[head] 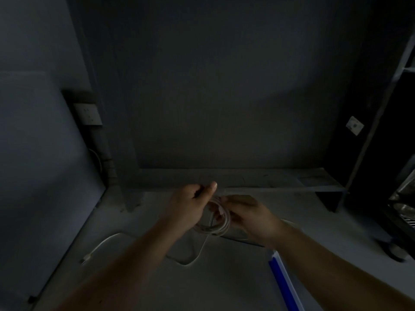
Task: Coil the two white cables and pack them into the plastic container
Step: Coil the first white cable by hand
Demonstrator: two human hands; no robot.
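Note:
In dim light, a white cable coil (219,223) hangs in several loops between both hands above the grey table. My left hand (190,204) pinches the coil's upper part, thumb raised. My right hand (249,215) grips the coil's right side. A second white cable (105,242) lies loose on the table at the left, its plug end near the table's left edge; a further stretch curves under my left forearm. Beneath my right hand a flat dark edge, possibly the plastic container (238,238), is mostly hidden.
A blue and white strip (283,281) lies on the table by my right forearm. A wall socket (88,114) sits at the left, another white socket (354,125) at the right. A grey shelf (280,179) runs along the back. Dark equipment (402,212) stands at right.

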